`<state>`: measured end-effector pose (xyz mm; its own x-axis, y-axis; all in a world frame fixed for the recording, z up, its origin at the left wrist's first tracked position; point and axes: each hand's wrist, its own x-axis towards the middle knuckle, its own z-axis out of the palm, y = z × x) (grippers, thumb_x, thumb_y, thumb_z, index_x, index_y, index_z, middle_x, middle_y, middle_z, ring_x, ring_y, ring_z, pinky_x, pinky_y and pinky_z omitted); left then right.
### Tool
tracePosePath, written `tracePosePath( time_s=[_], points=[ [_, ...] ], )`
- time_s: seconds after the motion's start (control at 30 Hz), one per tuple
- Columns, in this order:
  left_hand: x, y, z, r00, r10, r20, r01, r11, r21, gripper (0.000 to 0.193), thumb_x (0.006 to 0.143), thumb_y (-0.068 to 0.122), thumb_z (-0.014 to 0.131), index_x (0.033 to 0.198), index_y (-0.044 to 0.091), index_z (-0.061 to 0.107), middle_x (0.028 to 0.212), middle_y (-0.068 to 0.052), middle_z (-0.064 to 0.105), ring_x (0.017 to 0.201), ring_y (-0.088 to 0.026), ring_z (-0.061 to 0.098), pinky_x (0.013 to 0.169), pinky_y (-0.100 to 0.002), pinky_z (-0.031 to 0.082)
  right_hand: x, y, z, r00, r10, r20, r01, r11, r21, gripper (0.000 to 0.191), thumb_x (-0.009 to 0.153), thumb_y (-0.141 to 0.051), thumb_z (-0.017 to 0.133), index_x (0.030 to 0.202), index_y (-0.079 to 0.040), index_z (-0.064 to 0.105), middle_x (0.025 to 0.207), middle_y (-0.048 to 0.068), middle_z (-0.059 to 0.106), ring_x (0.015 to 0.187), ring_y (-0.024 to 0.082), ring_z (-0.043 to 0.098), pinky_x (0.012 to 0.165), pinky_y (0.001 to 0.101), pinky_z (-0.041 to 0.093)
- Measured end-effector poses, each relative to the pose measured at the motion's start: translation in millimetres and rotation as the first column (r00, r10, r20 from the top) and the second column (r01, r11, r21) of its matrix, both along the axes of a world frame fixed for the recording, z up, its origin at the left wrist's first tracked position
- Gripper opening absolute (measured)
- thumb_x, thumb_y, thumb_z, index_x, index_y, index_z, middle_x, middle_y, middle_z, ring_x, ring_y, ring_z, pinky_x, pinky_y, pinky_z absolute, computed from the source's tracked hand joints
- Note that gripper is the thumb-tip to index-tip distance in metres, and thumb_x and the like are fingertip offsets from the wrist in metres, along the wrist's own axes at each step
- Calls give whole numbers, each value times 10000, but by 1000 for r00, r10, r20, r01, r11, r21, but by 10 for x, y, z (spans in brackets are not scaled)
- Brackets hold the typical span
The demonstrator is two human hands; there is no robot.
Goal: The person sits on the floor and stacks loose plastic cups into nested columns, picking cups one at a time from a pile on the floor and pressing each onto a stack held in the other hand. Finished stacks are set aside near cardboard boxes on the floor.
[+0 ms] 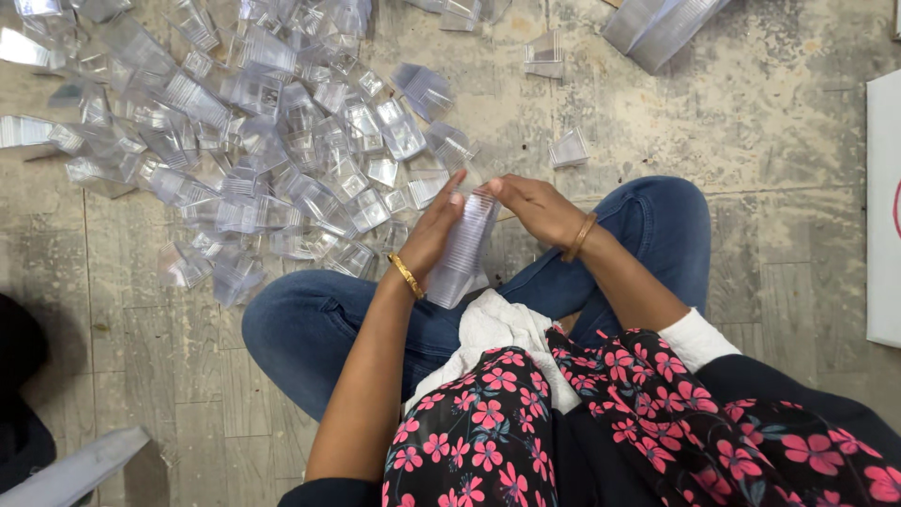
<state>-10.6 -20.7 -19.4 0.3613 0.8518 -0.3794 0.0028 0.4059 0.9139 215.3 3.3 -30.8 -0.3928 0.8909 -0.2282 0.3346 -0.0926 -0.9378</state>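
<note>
My left hand (434, 230) grips the side of a stack of clear plastic cups (465, 252) that leans over my lap. At the stack's top end, the fingers of my right hand (532, 205) press on the uppermost cup. Both wrists wear a gold bangle. I sit cross-legged on the floor in blue jeans (310, 329) and a flowered top, with a white cloth (497, 329) across my lap under the stack.
A big heap of loose clear plastic cups (253, 122) covers the stone floor ahead and to the left. Single cups (568, 148) lie apart, and another nested stack (662, 28) rests at top right. A white board (884, 207) is at the right edge.
</note>
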Motion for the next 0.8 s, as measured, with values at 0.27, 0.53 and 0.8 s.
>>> tracePosePath(
  time_s=[0.27,0.53,0.8],
  points=[
    [15,-6,182,967,144,208,-91,965,-246,563,990,546,456,1429,196,500,1303,-159,603,1158,-284,613,906,-455,534,-6,-379,547,984,175,-32,-145,892,429,609,952,-156,655,1523,-93,453,1641,153,332,1531,302,355,1202,466,404],
    [105,20,237,921,119,371,-66,986,-152,635,1008,585,473,1502,186,456,1320,-83,611,1181,-224,632,961,-423,571,-116,-494,488,999,26,-24,-7,808,589,803,834,93,559,1567,-155,344,1686,189,227,1569,292,312,1213,451,410],
    [15,-39,419,818,-111,564,128,992,9,936,936,638,632,1602,30,381,1385,-148,626,1247,-244,624,1061,-389,514,146,-558,708,880,-52,-472,193,948,254,683,1003,132,450,1621,-48,220,1561,178,460,1512,256,440,1212,408,446]
  ],
)
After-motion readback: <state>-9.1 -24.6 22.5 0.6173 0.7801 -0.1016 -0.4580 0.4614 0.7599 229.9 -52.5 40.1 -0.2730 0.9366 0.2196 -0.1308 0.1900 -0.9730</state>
